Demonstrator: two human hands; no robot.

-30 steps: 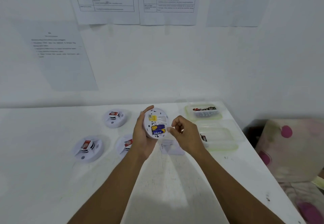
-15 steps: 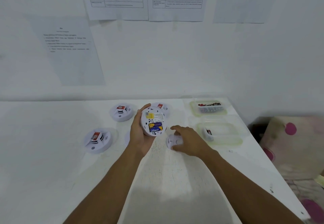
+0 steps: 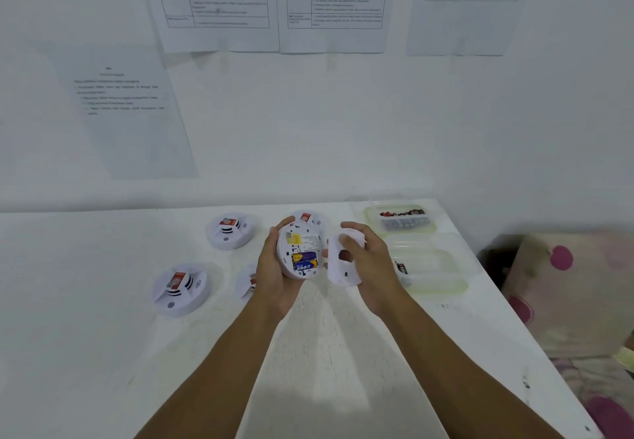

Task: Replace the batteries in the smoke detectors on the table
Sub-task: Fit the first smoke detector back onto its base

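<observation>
Above the white table (image 3: 103, 353), near its far side, the person holds two things up, one in each hand. The left hand (image 3: 274, 277) grips a round white smoke detector (image 3: 302, 243). Its fingers curl round the left edge and its thumb sits on the top edge. The back of the smoke detector faces the camera. Its little door is off, and two blue and yellow batteries (image 3: 304, 260) lie inside, side by side.

The right hand (image 3: 374, 267) grips a round white cover (image 3: 338, 272). The thumb presses on the front of it and the fingers curl behind it. The cover is just beside the smoke detector, but it is hard to tell if the two touch.

Four more detectors lie on the table. One (image 3: 230, 231) is at the back left and one (image 3: 180, 289) is nearer on the left. One (image 3: 247, 282) peeks out from behind the left wrist and one (image 3: 308, 217) peeks out from behind the left fingers.

On the right side of the table are two clear tubs. The far tub (image 3: 372, 229) holds many batteries. The near tub (image 3: 446, 284) shows at least one battery next to the right hand.
</observation>
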